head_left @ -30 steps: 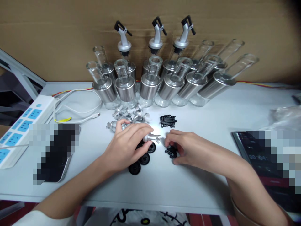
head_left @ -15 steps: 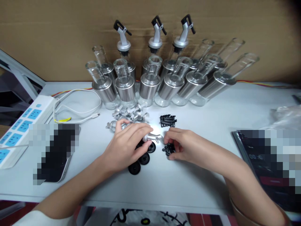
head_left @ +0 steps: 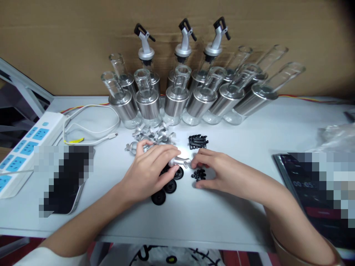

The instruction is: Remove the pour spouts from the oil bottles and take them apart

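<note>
My left hand [head_left: 151, 171] is closed around a silver spout [head_left: 181, 161], whose narrow end points right. Under and beside that hand lie several round black discs [head_left: 170, 186]. My right hand [head_left: 215, 170] is open, its thumb and fingers spread around a small pile of black caps [head_left: 199, 174], with its index finger near the spout's tip. Behind it is a bundle of black levers [head_left: 198, 142]. More silver spouts [head_left: 155, 133] are heaped behind my left hand.
Two rows of glass bottles with metal sleeves [head_left: 176, 101] stand at the back, three topped with spouts. At left are a power strip [head_left: 30, 147], a white cable [head_left: 91, 107] and a phone [head_left: 66, 181]. Another phone [head_left: 307, 192] and clear plastic [head_left: 338, 138] are at right.
The fingers of my right hand have spread apart and shifted slightly left, showing more of the black caps. My left hand and the spout have stayed in place.
</note>
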The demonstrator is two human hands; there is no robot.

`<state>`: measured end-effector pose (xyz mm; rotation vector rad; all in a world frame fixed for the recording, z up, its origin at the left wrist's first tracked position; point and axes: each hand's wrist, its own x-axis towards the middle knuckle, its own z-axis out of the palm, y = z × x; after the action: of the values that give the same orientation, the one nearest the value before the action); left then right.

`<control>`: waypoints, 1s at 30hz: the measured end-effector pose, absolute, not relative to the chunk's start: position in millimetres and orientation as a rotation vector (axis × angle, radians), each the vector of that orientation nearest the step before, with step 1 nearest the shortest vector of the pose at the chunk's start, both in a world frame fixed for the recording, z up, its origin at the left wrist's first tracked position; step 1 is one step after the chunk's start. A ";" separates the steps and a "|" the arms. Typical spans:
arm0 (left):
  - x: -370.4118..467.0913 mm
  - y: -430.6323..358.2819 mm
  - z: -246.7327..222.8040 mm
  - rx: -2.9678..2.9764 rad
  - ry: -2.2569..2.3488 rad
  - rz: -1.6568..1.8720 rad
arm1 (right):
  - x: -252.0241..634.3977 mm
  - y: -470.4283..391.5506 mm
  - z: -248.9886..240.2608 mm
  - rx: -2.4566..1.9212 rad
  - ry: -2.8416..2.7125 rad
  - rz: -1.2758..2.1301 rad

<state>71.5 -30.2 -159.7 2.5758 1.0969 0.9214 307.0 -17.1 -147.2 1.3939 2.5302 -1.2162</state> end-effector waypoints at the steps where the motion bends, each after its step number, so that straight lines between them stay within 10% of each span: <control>1: 71.6 -30.4 -159.6 2.575 1.096 0.922 | 307.0 -16.8 -146.4 1.388 2.544 -1.221; 30: 75.9 -33.2 -162.2 2.587 0.877 1.069 | 275.1 -29.7 -135.5 1.411 3.157 -1.593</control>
<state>75.9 -33.2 -162.2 2.5865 0.8770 1.0688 275.1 -29.7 -135.5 1.4107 3.1572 -1.5934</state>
